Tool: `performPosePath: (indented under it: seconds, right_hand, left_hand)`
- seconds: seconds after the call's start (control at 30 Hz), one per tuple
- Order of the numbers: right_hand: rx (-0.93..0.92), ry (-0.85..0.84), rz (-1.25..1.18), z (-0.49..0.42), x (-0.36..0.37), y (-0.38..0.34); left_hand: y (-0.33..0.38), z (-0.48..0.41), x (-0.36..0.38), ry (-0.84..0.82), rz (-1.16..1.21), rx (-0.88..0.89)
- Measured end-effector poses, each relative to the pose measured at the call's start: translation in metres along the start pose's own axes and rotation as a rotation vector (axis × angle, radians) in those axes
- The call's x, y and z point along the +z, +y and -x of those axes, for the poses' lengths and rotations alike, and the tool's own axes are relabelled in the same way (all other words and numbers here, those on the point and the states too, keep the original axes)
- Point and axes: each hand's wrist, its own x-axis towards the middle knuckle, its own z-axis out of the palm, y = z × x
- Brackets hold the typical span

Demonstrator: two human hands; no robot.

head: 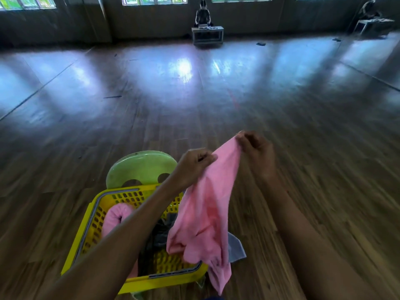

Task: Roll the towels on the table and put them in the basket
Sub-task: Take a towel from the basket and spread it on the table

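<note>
Both hands hold the pink towel (207,213) up in the air by its top edge. The left hand (194,164) has its fingers (205,158) curled tight on one bunched bit of the hem, and the right hand (256,148) pinches the hem just beside it, a little farther and higher. From that edge the towel hangs straight down, so its long axis runs from the hands toward the near side. Its crumpled lower end drapes over the right near corner of the basket (95,224). The cloth looks thin, soft and limp, with loose folds, so I judge it must be spread flat and pulled taut before it will roll. No surface for that shows here, only wooden floor (324,169). The basket is stiff yellow plastic with slotted walls and lies left of and below the hands, nearer the left arm, which crosses over it. Inside, a rolled pink towel (115,215) lies against the left wall, beside a dark cloth (161,237). A grey cloth (237,250) pokes out behind the hanging towel. A smooth green plastic seat (142,167) stands just beyond the basket.
</note>
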Motion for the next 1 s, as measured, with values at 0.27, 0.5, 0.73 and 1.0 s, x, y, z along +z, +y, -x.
performPosePath:
  seconds: [0.27, 0.5, 0.73, 1.0]
  right_hand:
    - [0.037, -0.272, 0.293, 0.009, 0.022, -0.005]
    - [0.059, -0.213, 0.291, 0.041, 0.031, 0.006]
    - [0.015, -0.093, 0.293, 0.045, 0.033, 0.016]
    - [0.092, 0.254, 0.254, -0.007, -0.017, -0.007]
  left_hand:
    - [0.004, -0.007, 0.008, 0.083, -0.010, 0.025]
    - [0.010, -0.008, 0.012, 0.168, -0.174, -0.001]
    - [0.014, -0.005, 0.015, 0.232, -0.107, -0.073]
    - [-0.020, 0.025, 0.009, 0.038, -0.026, -0.100]
